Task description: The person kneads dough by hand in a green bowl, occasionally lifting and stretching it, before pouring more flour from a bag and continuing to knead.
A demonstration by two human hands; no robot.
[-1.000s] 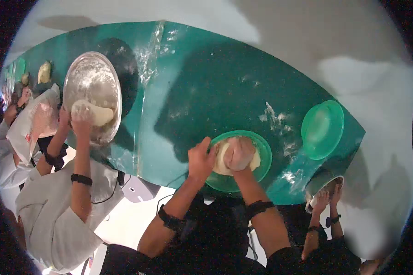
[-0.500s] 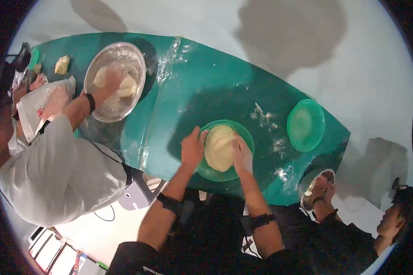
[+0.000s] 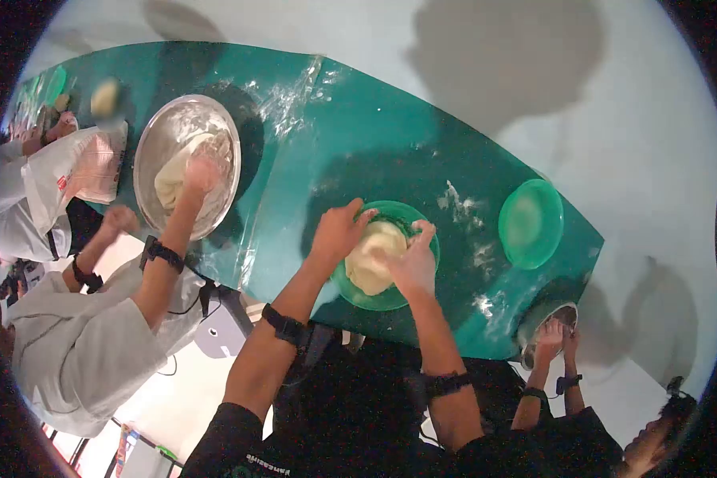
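A pale lump of dough point(image 3: 370, 267) rests in a green bowl point(image 3: 374, 302) in front of me. My left hand point(image 3: 340, 231) is at the bowl's left side, its fingertips at the rim and the dough's upper left edge; whether it grips anything is unclear. On the right, my right hand point(image 3: 413, 264) lies against the dough with its fingers apart, the thumb pressing across the dough's surface.
At left, a co-worker's hand presses dough in a metal bowl point(image 3: 141, 175). A second green bowl point(image 3: 531, 224) stands at right. Another person's hands are in a smaller metal bowl point(image 3: 527, 358). White flour marks point(image 3: 460, 209) streak the green table point(image 3: 358, 127).
My right hand has spread its fingers and moved left over the dough, which looks more folded. The left co-worker has leaned back, one hand now off the metal bowl, which sits slightly lower.
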